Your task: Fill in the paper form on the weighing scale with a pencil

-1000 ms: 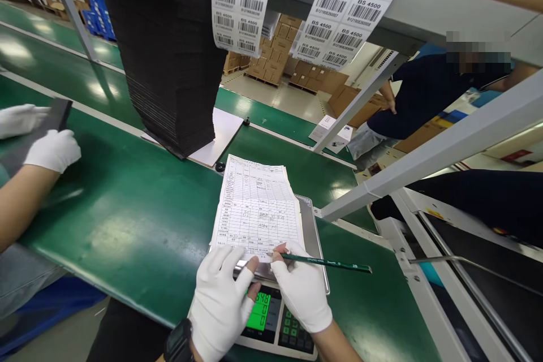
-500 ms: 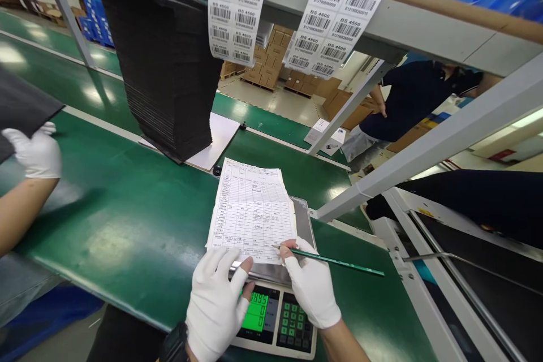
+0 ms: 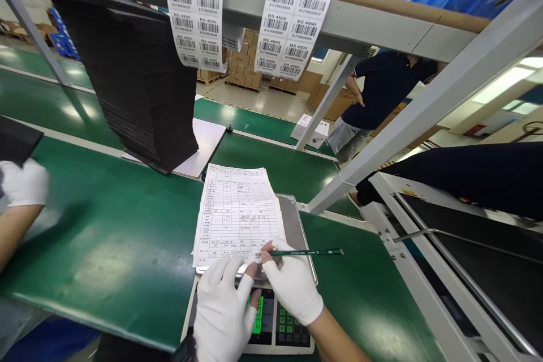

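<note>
— Green conveyor belt fills the bench; what sits at its near edge?

— A grey digital scale under a printed white form sheet. The white-gloved left hand lies flat with fingers spread, pinning the sheet's bottom edge; the right hand pinches a green pencil, tip on the lowest rows.

— Risk?

— Probably pressing on the pan skews the reading, or the sheet slips. Beyond stand stacked black sheets.

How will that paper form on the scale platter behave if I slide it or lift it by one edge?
The paper form looks like a thin single sheet, so it would probably droop when lifted. Its far end overhangs the scale, likely sliding easily on the smooth metal unless the left hand pins it while the right hand holds the pencil.
</note>
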`<state>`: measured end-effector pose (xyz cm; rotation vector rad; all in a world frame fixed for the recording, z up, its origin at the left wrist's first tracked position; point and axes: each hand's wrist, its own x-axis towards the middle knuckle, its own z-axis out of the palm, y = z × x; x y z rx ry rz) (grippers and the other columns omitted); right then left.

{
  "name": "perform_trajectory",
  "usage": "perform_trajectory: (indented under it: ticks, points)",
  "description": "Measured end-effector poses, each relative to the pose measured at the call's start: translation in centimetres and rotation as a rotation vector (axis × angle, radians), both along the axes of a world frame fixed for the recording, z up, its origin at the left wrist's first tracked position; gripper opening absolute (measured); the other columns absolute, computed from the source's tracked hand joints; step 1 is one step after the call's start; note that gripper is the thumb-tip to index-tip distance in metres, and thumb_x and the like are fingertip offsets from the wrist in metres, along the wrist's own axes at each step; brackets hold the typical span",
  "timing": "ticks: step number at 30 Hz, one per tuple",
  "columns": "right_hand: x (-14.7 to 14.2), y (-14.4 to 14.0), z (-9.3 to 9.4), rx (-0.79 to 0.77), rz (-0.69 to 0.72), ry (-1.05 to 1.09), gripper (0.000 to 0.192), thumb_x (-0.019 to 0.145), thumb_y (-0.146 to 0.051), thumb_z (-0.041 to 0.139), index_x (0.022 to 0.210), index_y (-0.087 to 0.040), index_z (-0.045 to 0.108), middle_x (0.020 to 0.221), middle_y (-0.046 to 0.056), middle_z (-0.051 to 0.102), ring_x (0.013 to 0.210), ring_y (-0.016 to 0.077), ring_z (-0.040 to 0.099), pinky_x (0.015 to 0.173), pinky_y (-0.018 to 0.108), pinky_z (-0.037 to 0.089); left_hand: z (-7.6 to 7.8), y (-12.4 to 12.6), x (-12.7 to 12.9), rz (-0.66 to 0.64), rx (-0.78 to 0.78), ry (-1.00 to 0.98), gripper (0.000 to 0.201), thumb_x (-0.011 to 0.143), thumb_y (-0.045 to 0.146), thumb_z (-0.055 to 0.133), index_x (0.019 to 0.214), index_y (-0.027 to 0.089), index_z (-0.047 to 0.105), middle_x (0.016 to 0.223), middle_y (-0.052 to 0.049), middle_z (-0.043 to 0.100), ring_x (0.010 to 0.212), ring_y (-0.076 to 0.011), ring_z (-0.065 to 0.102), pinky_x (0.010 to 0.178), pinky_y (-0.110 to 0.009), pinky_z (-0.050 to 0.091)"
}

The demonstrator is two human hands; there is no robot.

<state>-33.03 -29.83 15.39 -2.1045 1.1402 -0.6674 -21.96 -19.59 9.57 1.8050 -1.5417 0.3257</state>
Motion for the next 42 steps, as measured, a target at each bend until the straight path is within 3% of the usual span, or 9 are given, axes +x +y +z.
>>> perform_trajectory:
  ticks: [12, 42]
  points:
    - [0.41, 0.25, -0.17, 0.092, -0.02, 0.028, 0.023, 0.086, -0.035, 0.043, 0.079, -0.019, 0.058, 0.073, 0.001, 0.063, 0.068, 0.0147, 0.061, 0.067, 0.026, 0.046, -0.09, -0.05, -0.14, 0.013, -0.028, 0.001, 0.03, 0.084, 0.025, 0.055, 0.113, 0.023, 0.064, 0.115, -0.007, 0.06, 0.1, -0.0266, 0.054, 0.082, -0.04, 0.038]
    - [0.19, 0.12, -0.28, -0.018, -0.059, 0.051, 0.024, 0.087, -0.034, 0.045, 0.077, -0.019, 0.06, 0.072, 0.002, 0.066, 0.067, 0.0154, 0.064, 0.065, 0.025, 0.051, 0.12, 0.04, -0.26, 0.012, -0.017, 0.044, 0.031, 0.086, 0.022, 0.054, 0.115, 0.023, 0.064, 0.115, -0.007, 0.06, 0.101, -0.0264, 0.053, 0.079, -0.039, 0.037]
